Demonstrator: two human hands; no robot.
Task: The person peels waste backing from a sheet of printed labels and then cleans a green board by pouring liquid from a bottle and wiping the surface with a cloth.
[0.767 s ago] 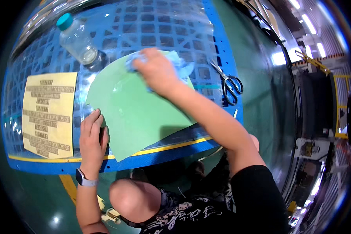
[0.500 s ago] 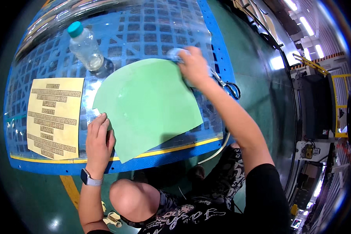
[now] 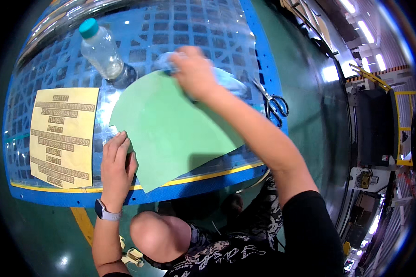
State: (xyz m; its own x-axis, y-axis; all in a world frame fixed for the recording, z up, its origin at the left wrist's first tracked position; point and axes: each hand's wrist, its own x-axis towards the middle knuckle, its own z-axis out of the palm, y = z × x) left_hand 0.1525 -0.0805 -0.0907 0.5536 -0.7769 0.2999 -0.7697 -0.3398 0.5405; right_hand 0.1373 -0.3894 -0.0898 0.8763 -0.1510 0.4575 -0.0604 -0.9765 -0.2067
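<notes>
While left hand (image 3: 118,161), loosely outstretched, rests at edge of green sheet (image 3: 166,129), right hand (image 3: 194,71), blurred, seems clamped on blue cloth (image 3: 229,82).

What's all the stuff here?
table: one, blue, under sheets
green sheet: one, green, table's front
yellow sheet: one, yellow, table's left
bottle: one, clear, far left
cloth: one, blue, green sheet's far edge
scissors: one pair, black-handled, table's right
machinery: count unclear, black and yellow, right
floor: one, green, around table
lights: several, white, upper right
watch: one, grey strap, left wrist
left hand: one, bare, green sheet's left edge
right hand: one, bare, on cloth
</notes>
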